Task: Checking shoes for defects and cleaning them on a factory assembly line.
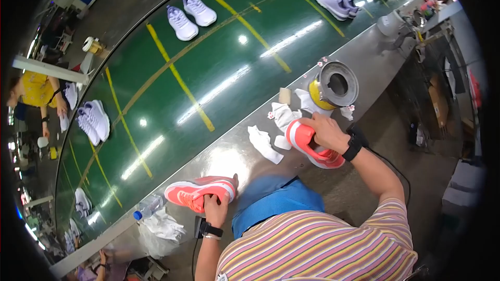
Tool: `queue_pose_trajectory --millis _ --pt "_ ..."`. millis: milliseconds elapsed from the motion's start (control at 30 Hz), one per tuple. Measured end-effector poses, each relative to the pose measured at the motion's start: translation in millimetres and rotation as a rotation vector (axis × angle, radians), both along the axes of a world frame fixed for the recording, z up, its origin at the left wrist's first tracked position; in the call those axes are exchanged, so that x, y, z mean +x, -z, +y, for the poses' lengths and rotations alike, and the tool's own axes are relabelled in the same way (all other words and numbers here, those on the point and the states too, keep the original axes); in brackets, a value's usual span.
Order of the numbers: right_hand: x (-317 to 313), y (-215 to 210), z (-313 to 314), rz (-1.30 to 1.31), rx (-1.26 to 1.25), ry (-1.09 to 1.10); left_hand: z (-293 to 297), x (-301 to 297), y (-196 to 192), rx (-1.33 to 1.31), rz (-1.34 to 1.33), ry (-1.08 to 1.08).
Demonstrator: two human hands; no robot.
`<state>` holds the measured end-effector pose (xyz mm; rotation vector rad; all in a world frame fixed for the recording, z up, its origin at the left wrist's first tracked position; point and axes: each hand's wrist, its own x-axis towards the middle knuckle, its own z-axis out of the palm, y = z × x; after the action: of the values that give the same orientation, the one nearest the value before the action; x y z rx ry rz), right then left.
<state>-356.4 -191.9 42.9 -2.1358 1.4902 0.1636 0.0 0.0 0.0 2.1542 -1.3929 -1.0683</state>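
Left hand (215, 209) gripping one coral shoe (186, 192), right hand (329, 134) gripping second coral shoe (299, 136), white scraps (264, 144) lying on metal worktop (229, 152)

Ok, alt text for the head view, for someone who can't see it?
A person's left hand and right hand each hold a coral-pink and white sneaker at a shiny metal ledge. Beyond it, pairs of pale lilac-white sneakers stand on a green belt with yellow lines; white paper scraps and a round, yellow-sided metal can sit near the right hand.
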Motion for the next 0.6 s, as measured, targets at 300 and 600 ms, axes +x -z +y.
queue_pose_trajectory --millis 300,600 --pt "-9 23 -32 -0.070 -0.060 0.013 2 -18 -4 0.019 0.025 -0.091" --pt "109 -1 57 -0.820 0.464 -0.057 17 -24 -5 0.032 0.106 -0.220"
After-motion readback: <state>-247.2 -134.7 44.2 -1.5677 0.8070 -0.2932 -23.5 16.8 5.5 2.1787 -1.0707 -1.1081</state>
